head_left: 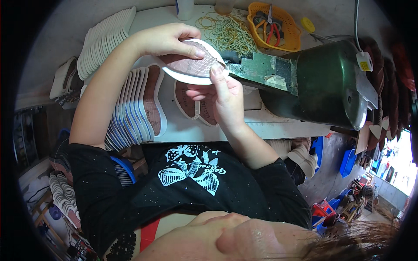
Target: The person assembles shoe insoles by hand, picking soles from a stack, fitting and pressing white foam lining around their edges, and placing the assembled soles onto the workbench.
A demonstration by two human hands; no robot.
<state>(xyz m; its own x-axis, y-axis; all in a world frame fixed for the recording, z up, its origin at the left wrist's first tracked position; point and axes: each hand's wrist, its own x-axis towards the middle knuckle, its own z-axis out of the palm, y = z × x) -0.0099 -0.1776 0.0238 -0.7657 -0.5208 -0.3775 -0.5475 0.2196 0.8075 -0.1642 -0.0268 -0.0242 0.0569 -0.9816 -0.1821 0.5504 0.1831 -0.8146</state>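
Observation:
Both my hands hold an insole (187,65) with a pinkish-brown face and a thick white rim, raised above the white table. My left hand (172,41) is closed over its far left side, thumb pressed on the brown face. My right hand (226,93) pinches its right end between thumb and fingers, close to the narrow head of a green machine (261,71). Whether the insole touches the machine I cannot tell. Below my right hand, two more brown insoles (186,102) with pale rims lie on the table, partly hidden by it.
Stacked insoles (139,104) with white and blue edges stand at the left, with a pale stack (104,41) behind. Loose rubber bands (228,32) lie at the back beside a yellow basket (296,41) holding red-handled scissors (273,32). A cable (356,26) hangs over the machine's body.

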